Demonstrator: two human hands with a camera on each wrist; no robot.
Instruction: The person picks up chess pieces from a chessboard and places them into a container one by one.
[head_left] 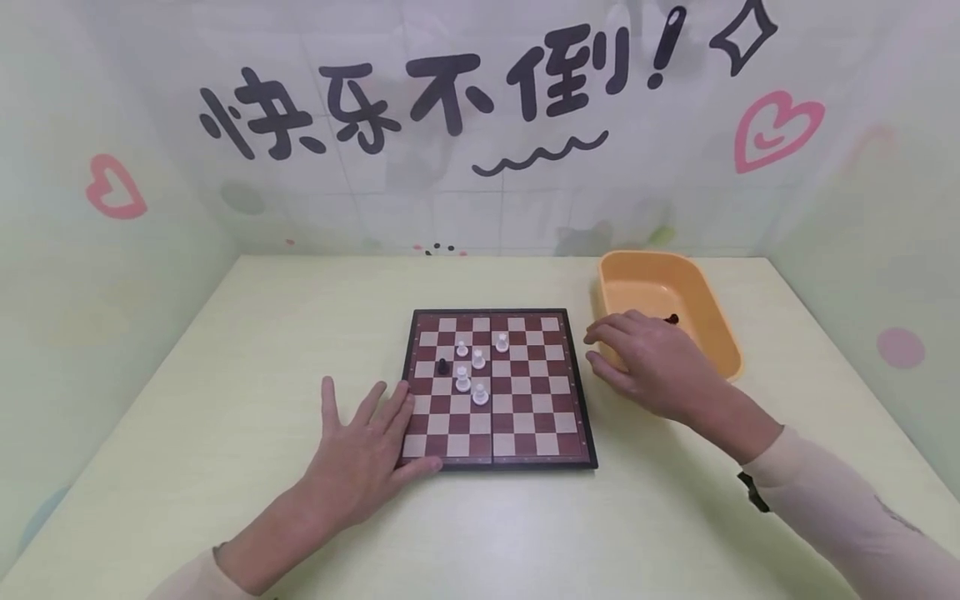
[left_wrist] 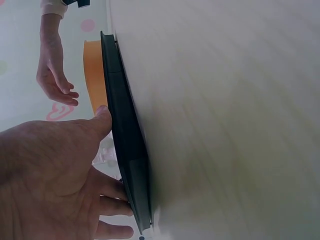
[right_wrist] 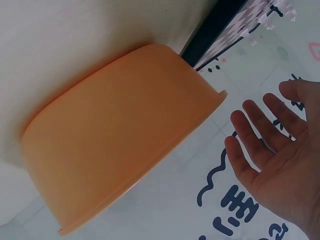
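Note:
A chessboard (head_left: 534, 425) with a dark frame lies flat on the table. Several white chess pieces, among them a rook (head_left: 462, 380), stand on its left and middle squares, along with one black piece (head_left: 443, 367). My left hand (head_left: 356, 467), fingers spread, rests against the board's left edge, its thumb at the near left corner; the left wrist view shows the thumb (left_wrist: 103, 120) on the frame. Between the board and an orange tub (head_left: 716, 333), my right hand (head_left: 652, 367) hovers by the tub's near left rim, fingers loosely bent and holding nothing. The right wrist view confirms this empty palm (right_wrist: 285, 165).
Inside the tub lies a dark chess piece (head_left: 672, 319), partly hidden by my right hand. A pale wall (head_left: 360, 217) with lettering rises behind the table (head_left: 300, 325), with side walls to the left and right.

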